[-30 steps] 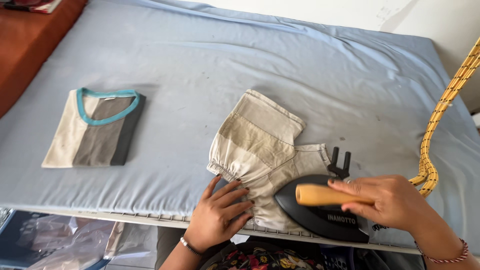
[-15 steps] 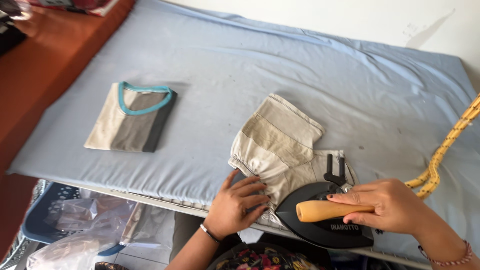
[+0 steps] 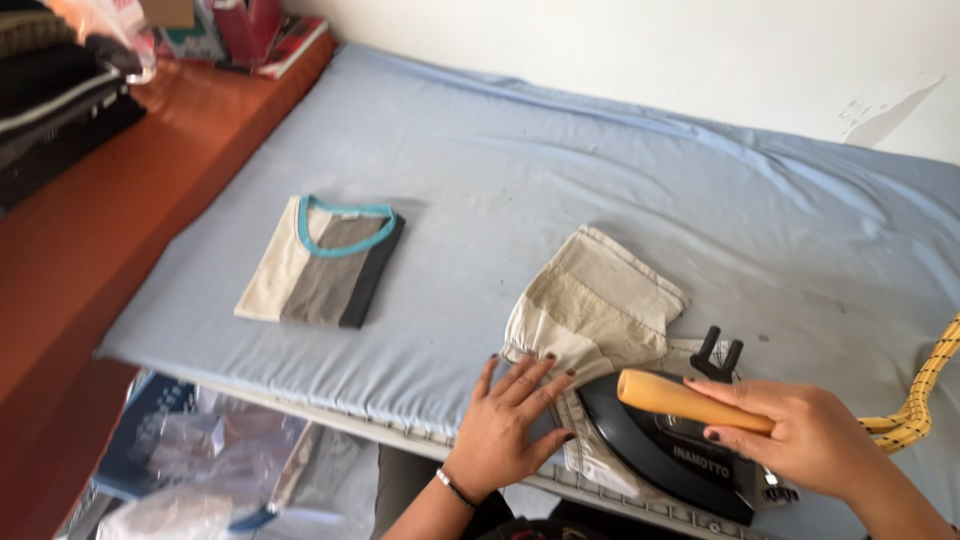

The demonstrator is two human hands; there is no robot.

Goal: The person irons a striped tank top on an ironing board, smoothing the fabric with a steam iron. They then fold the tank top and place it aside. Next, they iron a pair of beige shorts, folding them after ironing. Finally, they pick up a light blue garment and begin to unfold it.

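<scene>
**Ironing bench, near edge: one garment under the iron, one folded**

Pale blue cloth covers the ironing bench (image 3: 620, 170), which runs along a white wall; I log the contents as seen from the head camera.

Item 1: beige garment (image 3: 590, 310), small, lying at the near edge towards the right corner, partly flattened, its nearer part under the iron.

Item 2: black iron (image 3: 670, 455) with a wooden handle (image 3: 690, 402), resting on the near part of the garment. My right hand (image 3: 800, 435) is closed around the handle.

Item 3: my left hand (image 3: 510, 425), fingers spread flat, pressing the garment just beside the iron's nose; it grips nothing.

Item 4: folded shirt (image 3: 322, 262), grey and cream with a teal neckline, well apart towards the left edge. I judge this one finished and the beige piece midway.

Item 5: yellow braided cord (image 3: 925, 400) curling along the right edge, near the iron's path.

Surroundings: orange shelf (image 3: 110, 250) along the left with dark stacked clothes (image 3: 50, 90); plastic bags (image 3: 200, 450) below the near edge.
</scene>
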